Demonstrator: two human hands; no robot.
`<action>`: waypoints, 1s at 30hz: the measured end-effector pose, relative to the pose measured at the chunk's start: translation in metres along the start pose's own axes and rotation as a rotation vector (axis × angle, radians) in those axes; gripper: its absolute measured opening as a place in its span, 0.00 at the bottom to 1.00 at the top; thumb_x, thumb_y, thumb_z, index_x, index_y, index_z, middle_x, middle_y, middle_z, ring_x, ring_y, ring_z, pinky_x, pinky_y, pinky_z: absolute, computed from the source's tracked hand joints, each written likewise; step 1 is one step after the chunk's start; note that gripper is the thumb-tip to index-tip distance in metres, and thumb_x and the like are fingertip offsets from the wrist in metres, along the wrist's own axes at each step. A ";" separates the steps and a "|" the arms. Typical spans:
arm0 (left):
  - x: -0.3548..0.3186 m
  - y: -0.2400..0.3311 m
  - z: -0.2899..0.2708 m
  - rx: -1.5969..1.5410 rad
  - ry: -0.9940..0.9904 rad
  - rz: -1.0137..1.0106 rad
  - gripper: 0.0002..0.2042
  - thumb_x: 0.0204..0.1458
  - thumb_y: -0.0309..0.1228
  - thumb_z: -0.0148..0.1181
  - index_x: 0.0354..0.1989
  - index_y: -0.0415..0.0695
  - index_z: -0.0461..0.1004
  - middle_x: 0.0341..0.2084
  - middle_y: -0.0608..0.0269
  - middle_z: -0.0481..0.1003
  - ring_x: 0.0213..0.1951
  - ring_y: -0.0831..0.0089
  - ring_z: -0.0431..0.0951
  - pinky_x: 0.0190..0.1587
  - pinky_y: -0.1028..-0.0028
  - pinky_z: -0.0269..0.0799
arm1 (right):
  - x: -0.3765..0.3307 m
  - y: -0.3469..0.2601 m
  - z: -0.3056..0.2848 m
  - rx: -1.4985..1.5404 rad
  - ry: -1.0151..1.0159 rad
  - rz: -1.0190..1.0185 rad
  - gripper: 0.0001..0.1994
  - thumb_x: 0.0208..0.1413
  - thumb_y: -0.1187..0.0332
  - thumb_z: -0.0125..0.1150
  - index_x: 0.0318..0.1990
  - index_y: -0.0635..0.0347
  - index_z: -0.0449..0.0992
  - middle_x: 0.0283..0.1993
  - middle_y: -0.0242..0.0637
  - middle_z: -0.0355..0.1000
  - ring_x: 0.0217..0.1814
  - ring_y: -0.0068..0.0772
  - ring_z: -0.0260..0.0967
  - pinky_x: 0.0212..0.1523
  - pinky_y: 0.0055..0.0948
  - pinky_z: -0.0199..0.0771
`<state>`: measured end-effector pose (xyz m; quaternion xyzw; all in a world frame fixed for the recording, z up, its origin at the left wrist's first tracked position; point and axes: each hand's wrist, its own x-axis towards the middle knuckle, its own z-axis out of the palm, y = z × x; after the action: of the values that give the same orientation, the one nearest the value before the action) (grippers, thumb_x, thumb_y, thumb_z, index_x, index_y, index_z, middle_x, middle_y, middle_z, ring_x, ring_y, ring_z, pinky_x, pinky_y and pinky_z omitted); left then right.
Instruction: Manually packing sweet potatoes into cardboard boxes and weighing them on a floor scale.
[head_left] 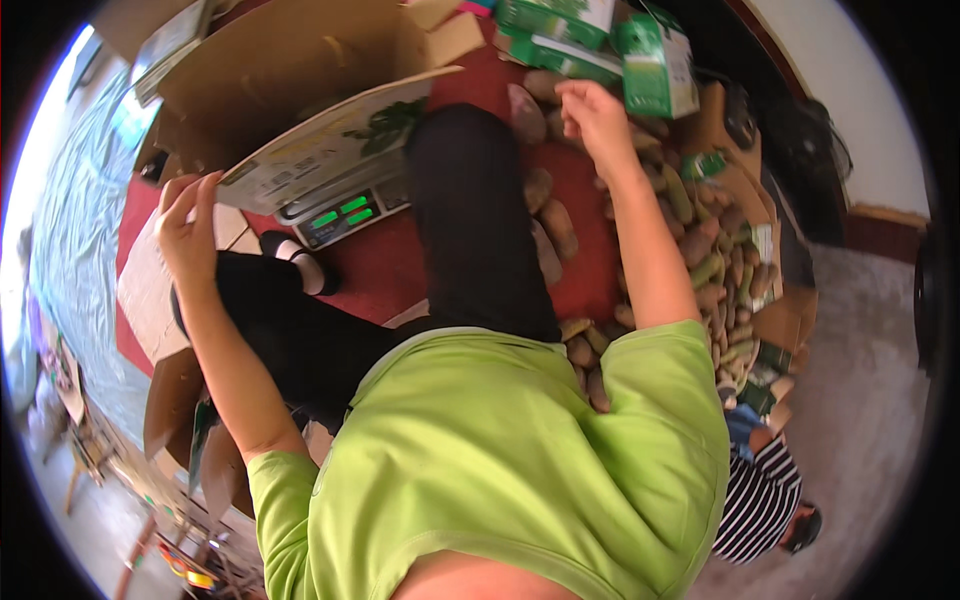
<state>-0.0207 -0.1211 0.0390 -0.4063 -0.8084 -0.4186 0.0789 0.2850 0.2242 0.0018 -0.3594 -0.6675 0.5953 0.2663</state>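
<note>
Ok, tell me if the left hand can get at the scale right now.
Probably yes: the left hand grips the cardboard box flap lying over the scale, whose display stays uncovered just beside it.

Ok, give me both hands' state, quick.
Left hand: fingers gripping the flap edge of the cardboard box.
Right hand: reaching into the sweet potatoes; grip cannot be told.

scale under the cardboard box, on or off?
On. The grey weighing scale shows lit green digits on its display, below the open brown cardboard box whose flap the left hand touches.
</note>
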 end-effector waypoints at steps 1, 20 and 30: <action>0.000 -0.004 0.002 -0.008 0.000 0.013 0.05 0.51 0.24 0.58 0.32 0.37 0.78 0.26 0.64 0.71 0.32 0.75 0.71 0.37 0.79 0.65 | -0.016 0.024 -0.021 -0.081 0.051 0.050 0.07 0.57 0.72 0.52 0.40 0.62 0.73 0.24 0.27 0.66 0.21 0.15 0.60 0.21 0.17 0.61; 0.002 -0.024 0.003 0.192 0.161 -0.129 0.12 0.58 0.36 0.51 0.41 0.44 0.79 0.38 0.65 0.76 0.42 0.75 0.74 0.48 0.76 0.67 | -0.402 0.270 -0.106 -0.204 0.073 1.361 0.03 0.51 0.70 0.52 0.29 0.55 0.72 0.24 0.30 0.69 0.19 0.25 0.66 0.19 0.28 0.66; 0.002 -0.011 0.009 0.136 0.172 -0.231 0.15 0.58 0.40 0.50 0.41 0.44 0.79 0.40 0.64 0.74 0.43 0.74 0.73 0.49 0.74 0.67 | -0.385 0.235 -0.146 -1.429 0.076 0.955 0.11 0.48 0.68 0.55 0.41 0.50 0.71 0.47 0.36 0.64 0.53 0.39 0.62 0.44 0.39 0.70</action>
<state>-0.0279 -0.1170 0.0274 -0.2669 -0.8665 -0.4024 0.1265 0.6688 0.0131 -0.1798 -0.7029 -0.6501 0.0680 -0.2804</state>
